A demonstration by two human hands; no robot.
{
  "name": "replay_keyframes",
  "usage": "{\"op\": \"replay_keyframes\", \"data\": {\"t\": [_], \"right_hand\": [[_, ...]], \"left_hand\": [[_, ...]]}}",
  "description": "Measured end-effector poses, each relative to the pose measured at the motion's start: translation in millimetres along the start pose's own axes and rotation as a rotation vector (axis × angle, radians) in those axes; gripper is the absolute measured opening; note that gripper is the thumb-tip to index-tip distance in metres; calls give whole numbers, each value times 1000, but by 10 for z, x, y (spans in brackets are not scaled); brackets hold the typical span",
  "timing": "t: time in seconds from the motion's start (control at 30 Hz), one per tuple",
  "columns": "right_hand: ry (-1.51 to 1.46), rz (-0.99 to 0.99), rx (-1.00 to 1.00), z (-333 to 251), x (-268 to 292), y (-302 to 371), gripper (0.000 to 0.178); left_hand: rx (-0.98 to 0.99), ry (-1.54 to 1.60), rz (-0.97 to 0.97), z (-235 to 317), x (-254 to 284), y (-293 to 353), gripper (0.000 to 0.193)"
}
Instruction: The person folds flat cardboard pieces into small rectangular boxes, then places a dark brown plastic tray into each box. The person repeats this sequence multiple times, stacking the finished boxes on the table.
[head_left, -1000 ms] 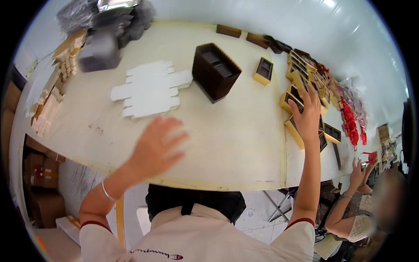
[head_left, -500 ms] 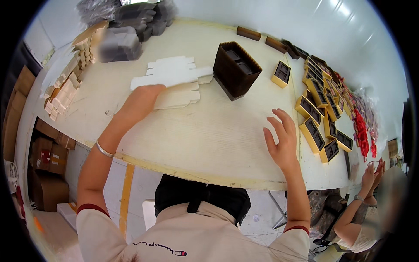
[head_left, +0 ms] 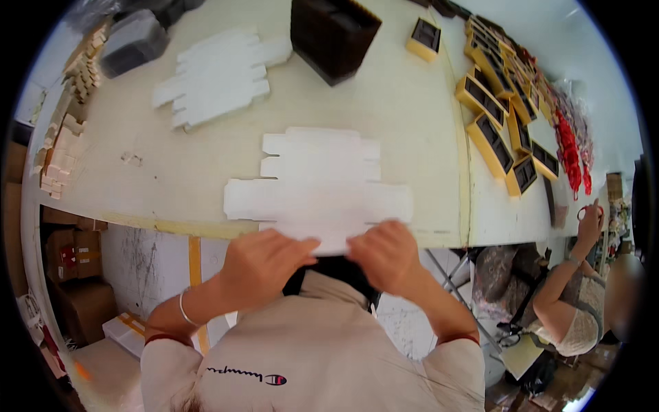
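A flat white carton blank [head_left: 319, 172] with cut flaps lies in front of me, its near end reaching the table's front edge. My left hand [head_left: 264, 264] closes on the left part of that end, thumb pointing inward. My right hand [head_left: 388, 254] grips the right part the same way, slightly blurred. The fingertips under the card are hidden. Farther off to the left rest more white carton blanks [head_left: 220, 75], apart from both hands. Behind the held blank stands a tall stack of dark brown trays [head_left: 333, 41].
Gold boxes with dark inserts [head_left: 489, 144] crowd the right side, and a single gold box [head_left: 423, 40] sits nearer the middle. Red tassels [head_left: 567, 151] lie beyond them. Stacked folded card [head_left: 62, 151] lines the left edge. At the right, another person's hand [head_left: 589, 223] shows.
One white blank has come toward me, away from the others. My right hand, empty before, has joined the left at its near end. The view has tilted lower.
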State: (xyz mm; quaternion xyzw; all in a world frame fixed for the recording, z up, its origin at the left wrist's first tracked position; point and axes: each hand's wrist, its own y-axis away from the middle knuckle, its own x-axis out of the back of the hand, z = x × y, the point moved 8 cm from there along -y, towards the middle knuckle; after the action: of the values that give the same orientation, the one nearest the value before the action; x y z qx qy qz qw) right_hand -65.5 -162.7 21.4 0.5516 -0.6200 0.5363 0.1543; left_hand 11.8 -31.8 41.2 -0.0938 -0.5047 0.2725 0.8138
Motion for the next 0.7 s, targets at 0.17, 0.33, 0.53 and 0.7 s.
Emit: {"op": "replay_keyframes", "data": {"t": [0.17,0.33,0.53,0.7], "right_hand": [[0,-31,-319,242,-80,-66,25],[288,-80,-19,-94,-109,7,31],[165,-99,-34,-71,-114,-46,26],[1,-269,-266,185,-194,-234,15]], "left_hand": [[-12,-259,119,-82,-115,-142,32],[-112,-252,-22,7,-266,113,34],[-22,-32,-18,-140,-102,21,23],[156,76,-210,-462,-232,-181,15]]}}
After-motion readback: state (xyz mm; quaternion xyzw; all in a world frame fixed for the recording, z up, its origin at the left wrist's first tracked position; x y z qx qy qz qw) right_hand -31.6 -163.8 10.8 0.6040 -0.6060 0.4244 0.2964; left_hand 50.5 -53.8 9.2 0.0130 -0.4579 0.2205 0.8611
